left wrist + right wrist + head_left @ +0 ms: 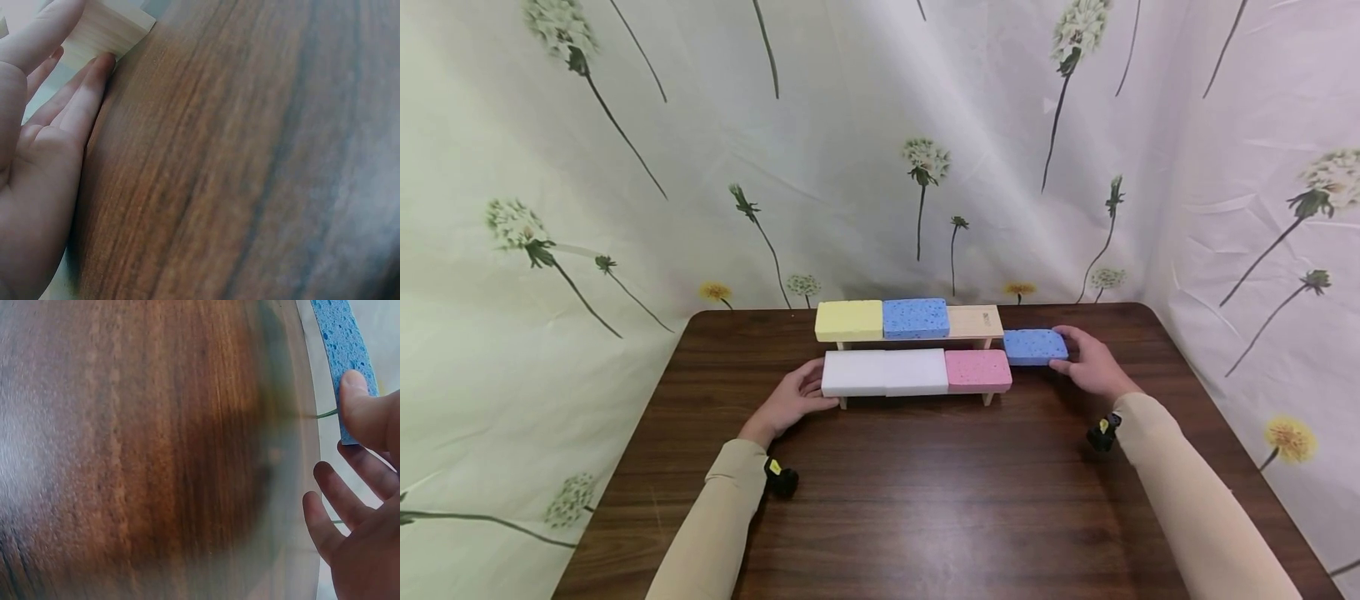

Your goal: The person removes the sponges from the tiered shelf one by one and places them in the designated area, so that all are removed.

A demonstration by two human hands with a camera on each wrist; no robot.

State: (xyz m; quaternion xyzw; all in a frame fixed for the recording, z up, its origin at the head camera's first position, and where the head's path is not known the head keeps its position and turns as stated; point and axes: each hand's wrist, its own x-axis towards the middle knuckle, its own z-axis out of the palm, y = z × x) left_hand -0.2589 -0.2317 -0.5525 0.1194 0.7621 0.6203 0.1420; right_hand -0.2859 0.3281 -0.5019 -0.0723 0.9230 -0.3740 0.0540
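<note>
You hold the blue sponge (1033, 347) with your right hand (1094, 365), to the right of the front shelf (988, 399). Your right grip pinches only the right end of this sponge: the thumb lies upon it, a finger is at its corner, and the other fingers are spread loosely away. I think you take it so in order that the end nearest the front shelf remains free of your fingers. It looks lifted from the table (887, 517), with its face upward. Whether its left end touches wood, I cannot tell.

Your left hand (792, 398) is at the left end of the front shelf. There the grip is spread, with fingers almost straight, and a fingertip touches the wood low down. Probably this is to steady the front shelf against sliding; how strongly you press, I cannot see.

On the front shelf, the left white sponge (854, 372), the right white sponge (916, 372) and the pink sponge (978, 371) lie flat, side by side, so the three fit along its length. Just behind the front shelf stands the back shelf (974, 322); if both are joined, I cannot tell. On it, the yellow sponge (849, 321) lies behind the left part of the front shelf, and the second blue one (916, 318) behind the middle. Behind the pink end, the wood shows. These rows seem parallel so that every sponge can be seen.
</note>
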